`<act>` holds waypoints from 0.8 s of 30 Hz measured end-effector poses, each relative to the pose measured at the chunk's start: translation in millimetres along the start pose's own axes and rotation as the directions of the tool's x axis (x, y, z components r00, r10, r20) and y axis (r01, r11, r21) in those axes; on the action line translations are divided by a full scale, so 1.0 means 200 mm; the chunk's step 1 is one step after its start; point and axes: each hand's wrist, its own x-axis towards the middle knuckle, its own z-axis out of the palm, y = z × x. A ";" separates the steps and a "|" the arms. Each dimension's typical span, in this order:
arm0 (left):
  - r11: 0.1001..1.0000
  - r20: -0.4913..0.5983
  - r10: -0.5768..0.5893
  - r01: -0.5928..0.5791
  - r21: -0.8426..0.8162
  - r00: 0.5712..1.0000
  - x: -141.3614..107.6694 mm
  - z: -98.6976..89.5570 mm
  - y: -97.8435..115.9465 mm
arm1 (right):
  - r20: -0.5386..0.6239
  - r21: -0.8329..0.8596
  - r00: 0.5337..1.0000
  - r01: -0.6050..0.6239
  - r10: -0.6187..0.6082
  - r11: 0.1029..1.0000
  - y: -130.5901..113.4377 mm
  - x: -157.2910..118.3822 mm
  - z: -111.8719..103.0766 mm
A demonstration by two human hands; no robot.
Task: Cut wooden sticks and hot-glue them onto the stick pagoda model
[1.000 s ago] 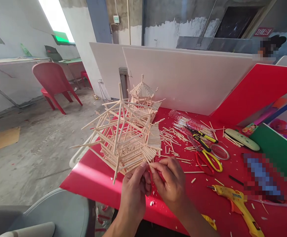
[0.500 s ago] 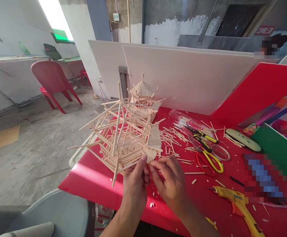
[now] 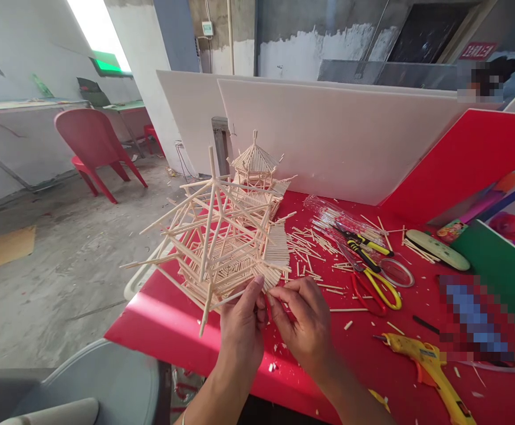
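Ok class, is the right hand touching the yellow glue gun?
Apart: the head view shows red tabletop between the right hand and the glue gun.

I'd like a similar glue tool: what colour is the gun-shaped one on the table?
The glue gun is yellow with an orange trigger, clearest in the head view.

Pale matt wooden sticks (image 3: 228, 213), a yellow plastic glue gun (image 3: 429, 360), smooth red tabletop (image 3: 328, 354)

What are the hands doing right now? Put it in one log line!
left hand: at stick model edge | right hand: fingers pinched beside left | glue gun: lying on red table
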 end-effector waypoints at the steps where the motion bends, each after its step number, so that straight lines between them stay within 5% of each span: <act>1: 1.000 0.002 0.001 -0.001 0.002 1.000 0.00 0.00 0.00 | -0.007 0.001 1.000 -0.006 0.006 1.000 0.00 0.00 0.00; 24: 0.995 0.038 0.077 -0.079 0.055 0.996 0.00 0.00 0.00 | -0.031 0.047 0.998 -0.044 0.046 0.998 -0.01 -0.03 0.03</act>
